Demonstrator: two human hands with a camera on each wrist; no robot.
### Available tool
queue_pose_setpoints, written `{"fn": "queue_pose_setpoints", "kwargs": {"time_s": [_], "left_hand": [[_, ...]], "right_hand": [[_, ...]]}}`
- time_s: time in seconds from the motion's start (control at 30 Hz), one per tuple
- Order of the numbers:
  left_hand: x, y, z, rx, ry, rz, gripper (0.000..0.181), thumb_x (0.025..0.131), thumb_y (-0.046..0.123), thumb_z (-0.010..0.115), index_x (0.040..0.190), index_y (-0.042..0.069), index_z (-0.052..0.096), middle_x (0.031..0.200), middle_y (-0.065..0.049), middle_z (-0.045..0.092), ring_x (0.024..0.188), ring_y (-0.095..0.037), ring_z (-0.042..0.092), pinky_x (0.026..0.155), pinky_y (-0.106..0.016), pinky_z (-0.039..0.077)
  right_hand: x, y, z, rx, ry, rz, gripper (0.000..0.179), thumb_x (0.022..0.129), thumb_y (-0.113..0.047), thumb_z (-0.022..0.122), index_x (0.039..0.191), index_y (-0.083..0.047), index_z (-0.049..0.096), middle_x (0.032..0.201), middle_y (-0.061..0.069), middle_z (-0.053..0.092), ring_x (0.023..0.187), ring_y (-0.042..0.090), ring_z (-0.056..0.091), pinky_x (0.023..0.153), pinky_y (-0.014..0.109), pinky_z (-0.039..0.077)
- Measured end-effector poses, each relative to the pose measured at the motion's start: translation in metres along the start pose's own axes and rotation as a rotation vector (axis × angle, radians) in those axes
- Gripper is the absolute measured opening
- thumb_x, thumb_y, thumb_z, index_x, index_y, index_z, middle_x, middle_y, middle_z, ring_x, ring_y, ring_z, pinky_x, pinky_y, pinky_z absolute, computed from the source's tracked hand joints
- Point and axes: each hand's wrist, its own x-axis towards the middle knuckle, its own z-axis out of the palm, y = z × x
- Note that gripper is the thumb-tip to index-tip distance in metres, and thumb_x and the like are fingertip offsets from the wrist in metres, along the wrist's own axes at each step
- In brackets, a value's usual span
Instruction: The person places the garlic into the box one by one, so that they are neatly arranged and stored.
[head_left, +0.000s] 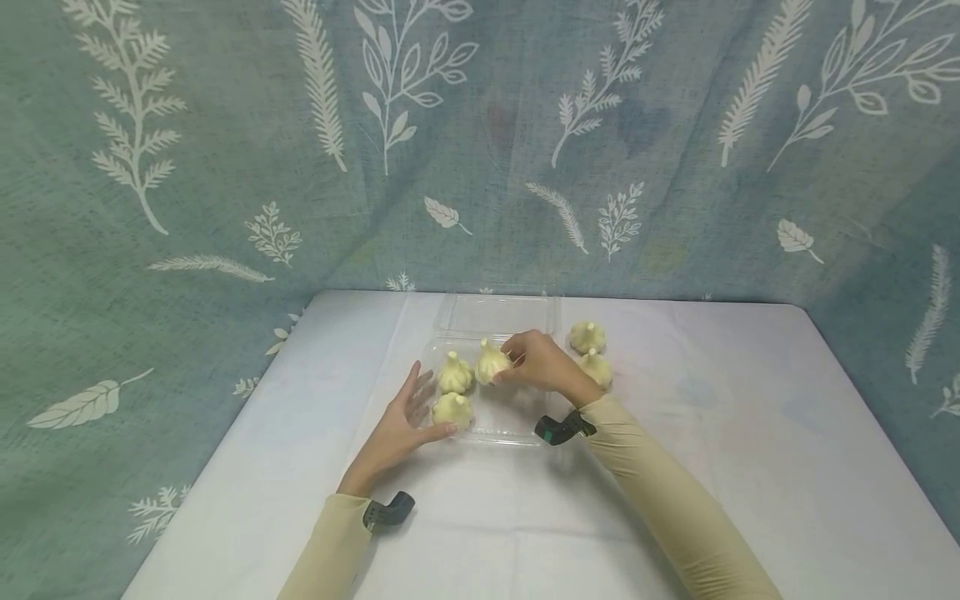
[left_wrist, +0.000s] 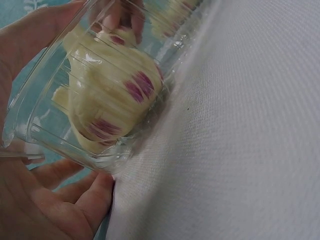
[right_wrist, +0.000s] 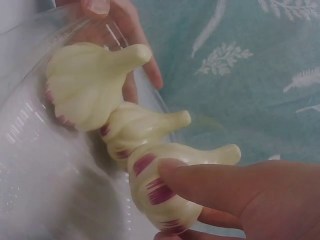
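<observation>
A clear plastic box point(head_left: 513, 421) lies with its hinged lid folded back, away from the person. My right hand point(head_left: 543, 365) pinches a cream garlic bulb point(head_left: 491, 362) between thumb and fingers, over the box's far part. Purple streaks mark this bulb, and its stem points up, as the right wrist view shows. Two more garlic bulbs, a far one point(head_left: 454, 377) and a near one point(head_left: 452, 411), sit along the box's left side. My left hand point(head_left: 392, 435) holds the near left corner of the box, its thumb at the near rim and its fingers spread along the left wall.
Two garlic bulbs, one farther point(head_left: 588, 336) and one nearer point(head_left: 597, 365), stand on the white cloth just right of the box. The transparent lid point(head_left: 498, 315) reaches toward the table's back edge. A patterned green curtain point(head_left: 480, 208) hangs behind the table.
</observation>
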Motion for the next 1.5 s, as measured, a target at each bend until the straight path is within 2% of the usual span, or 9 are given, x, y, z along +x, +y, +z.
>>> {"fn": "queue_pose_setpoints", "kwargs": {"time_s": [0.13, 0.43, 0.73, 1.07, 1.5], "left_hand": [[0.001, 0.0, 0.001, -0.009, -0.006, 0.004, 0.127, 0.082, 0.03, 0.089, 0.168, 0.022, -0.005, 0.175, -0.009, 0.015, 0.16, -0.037, 0.023, 0.13, -0.048, 0.029], [0.001, 0.002, 0.001, -0.013, -0.008, 0.0, 0.128, 0.082, 0.03, 0.089, 0.168, 0.023, -0.005, 0.176, -0.009, 0.014, 0.16, -0.036, 0.023, 0.131, -0.047, 0.029], [0.002, 0.003, 0.0, -0.032, -0.013, 0.014, 0.127, 0.082, 0.028, 0.089, 0.168, 0.021, -0.005, 0.176, -0.01, 0.014, 0.16, -0.037, 0.022, 0.131, -0.048, 0.028], [0.001, 0.001, -0.001, -0.026, -0.017, 0.019, 0.126, 0.083, 0.027, 0.088, 0.168, 0.02, -0.005, 0.176, -0.009, 0.014, 0.16, -0.037, 0.022, 0.131, -0.048, 0.028], [0.0, 0.001, -0.002, -0.034, -0.014, 0.01, 0.127, 0.083, 0.028, 0.088, 0.168, 0.021, -0.006, 0.176, -0.008, 0.014, 0.161, -0.036, 0.022, 0.131, -0.047, 0.028]], "right_hand": [[0.001, 0.0, 0.002, -0.007, -0.011, 0.002, 0.051, 0.079, -0.02, 0.09, 0.119, 0.006, 0.072, 0.117, 0.025, 0.075, 0.105, 0.037, 0.075, 0.09, 0.041, 0.066], [0.004, 0.003, 0.005, -0.002, -0.046, 0.025, 0.057, 0.08, -0.021, 0.089, 0.124, 0.009, 0.068, 0.119, 0.028, 0.073, 0.111, 0.038, 0.073, 0.092, 0.043, 0.066], [0.006, 0.005, 0.009, -0.005, -0.046, 0.029, 0.052, 0.078, -0.021, 0.09, 0.118, 0.007, 0.071, 0.114, 0.024, 0.075, 0.104, 0.034, 0.075, 0.087, 0.038, 0.066], [0.008, 0.005, 0.015, -0.038, -0.059, 0.08, 0.058, 0.079, -0.022, 0.089, 0.126, 0.005, 0.068, 0.121, 0.025, 0.074, 0.113, 0.036, 0.072, 0.095, 0.043, 0.064], [0.005, -0.001, 0.014, -0.046, -0.056, 0.091, 0.062, 0.081, -0.024, 0.089, 0.131, 0.003, 0.066, 0.121, 0.025, 0.074, 0.115, 0.036, 0.072, 0.096, 0.043, 0.064]]}}
